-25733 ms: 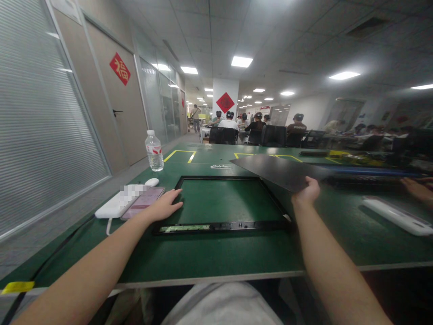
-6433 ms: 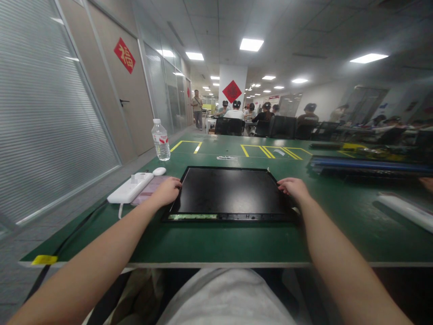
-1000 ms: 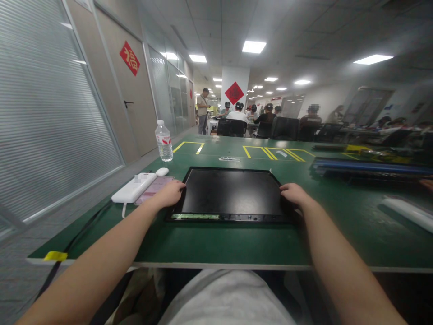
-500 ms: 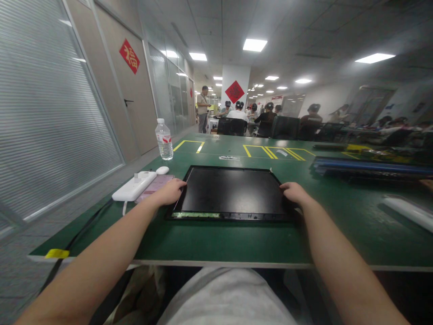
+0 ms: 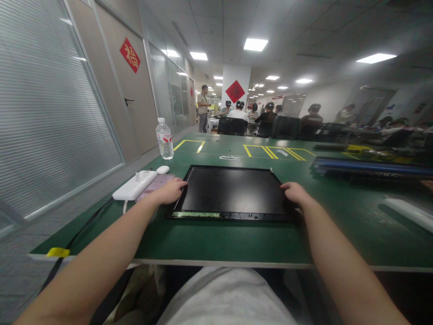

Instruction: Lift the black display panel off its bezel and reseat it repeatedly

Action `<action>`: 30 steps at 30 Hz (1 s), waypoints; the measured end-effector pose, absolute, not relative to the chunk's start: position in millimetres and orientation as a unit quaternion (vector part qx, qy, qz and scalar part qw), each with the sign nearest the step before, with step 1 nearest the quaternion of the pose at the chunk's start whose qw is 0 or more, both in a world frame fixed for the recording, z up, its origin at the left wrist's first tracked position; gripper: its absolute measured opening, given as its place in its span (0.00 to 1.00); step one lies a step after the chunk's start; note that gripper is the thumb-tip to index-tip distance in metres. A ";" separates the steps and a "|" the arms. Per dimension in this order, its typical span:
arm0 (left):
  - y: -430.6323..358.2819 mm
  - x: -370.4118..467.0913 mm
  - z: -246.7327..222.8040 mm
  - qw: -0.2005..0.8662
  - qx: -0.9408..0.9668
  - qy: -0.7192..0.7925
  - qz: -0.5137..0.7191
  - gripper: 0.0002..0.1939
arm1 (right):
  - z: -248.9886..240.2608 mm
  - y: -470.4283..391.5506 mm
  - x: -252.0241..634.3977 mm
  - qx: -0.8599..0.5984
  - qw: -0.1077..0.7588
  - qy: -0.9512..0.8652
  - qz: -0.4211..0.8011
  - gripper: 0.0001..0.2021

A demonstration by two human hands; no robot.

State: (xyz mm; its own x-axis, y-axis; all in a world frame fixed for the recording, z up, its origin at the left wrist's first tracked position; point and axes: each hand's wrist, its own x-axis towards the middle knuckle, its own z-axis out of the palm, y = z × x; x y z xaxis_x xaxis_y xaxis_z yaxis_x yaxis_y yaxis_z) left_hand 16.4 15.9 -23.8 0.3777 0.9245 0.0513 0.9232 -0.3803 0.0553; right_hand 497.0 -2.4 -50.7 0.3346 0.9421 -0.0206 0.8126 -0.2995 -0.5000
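Found lying flat on the green table (image 5: 237,243), directly before the person and between both hands: a rectangular black frame (image 5: 260,217) with a dark panel (image 5: 233,192) seated inside the border. Observed on that panel a smooth, near-black face with a soft grey sheen, palest left of centre and fading towards the right. Noted a thin light line down the left inner edge, and a small pale fleck (image 5: 271,170) at the far right corner. Recorded along the near border a mottled green strip (image 5: 196,215), confined to the left part; to the right of that, plain black with a few small marks, too small to identify.

Found the left hand (image 5: 171,191) at the left border, fingertips touching the rim; found the right hand (image 5: 295,194) likewise at the right border, hiding part of that side. Cannot tell, for either, between a closed grip and a light rest, with undersides out of sight.

Seen beside the left hand, partly covered by it, a pinkish flat object (image 5: 157,184); next to that, a white device (image 5: 133,187) with a white cable (image 5: 125,206). Noted farther off an upright clear bottle (image 5: 165,141).
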 end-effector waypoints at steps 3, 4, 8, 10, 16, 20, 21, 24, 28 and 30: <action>14.2 18.2 -24.2 0.000 0.824 0.566 0.038 0.30 | -50.9 -2.4 496.2 -0.793 0.203 -0.555 0.147 0.28; 13.8 18.9 -24.7 -0.001 0.822 0.569 0.038 0.30 | -50.6 -2.5 495.7 -0.793 0.203 -0.557 0.142 0.27; 13.1 21.9 -26.5 0.006 0.813 0.581 0.044 0.29 | -48.2 -3.4 493.0 -0.797 0.211 -0.550 0.131 0.26; 12.6 22.9 -26.4 0.018 0.807 0.588 0.049 0.29 | -47.1 -4.2 492.1 -0.802 0.215 -0.540 0.138 0.26; 11.1 22.7 -24.2 0.054 0.802 0.591 0.066 0.29 | -45.7 -6.8 492.2 -0.795 0.230 -0.539 0.156 0.27; 11.7 21.6 -25.1 0.056 0.802 0.590 0.076 0.29 | -45.9 -7.3 492.5 -0.797 0.246 -0.524 0.177 0.25; 11.8 21.5 -25.4 0.055 0.801 0.591 0.077 0.28 | -46.2 -7.2 492.7 -0.794 0.253 -0.522 0.180 0.24; 11.8 21.3 -25.4 0.055 0.798 0.594 0.079 0.28 | -47.2 -6.7 493.4 -0.789 0.271 -0.520 0.184 0.21; 11.3 21.8 -24.7 0.061 0.803 0.587 0.083 0.27 | -48.8 -5.7 494.3 -0.788 0.274 -0.521 0.181 0.20; 11.0 22.3 -24.2 0.060 0.805 0.585 0.082 0.28 | -49.5 -4.9 494.3 -0.788 0.267 -0.528 0.169 0.22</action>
State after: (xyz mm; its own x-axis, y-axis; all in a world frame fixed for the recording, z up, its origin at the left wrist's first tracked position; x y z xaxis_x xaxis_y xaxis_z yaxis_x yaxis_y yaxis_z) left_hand 22.3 11.0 -24.2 0.3027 0.9511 0.0617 0.9316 -0.3090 0.1916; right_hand 494.3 -4.9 -49.5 0.3847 0.9229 0.0157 0.7418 -0.2989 -0.6003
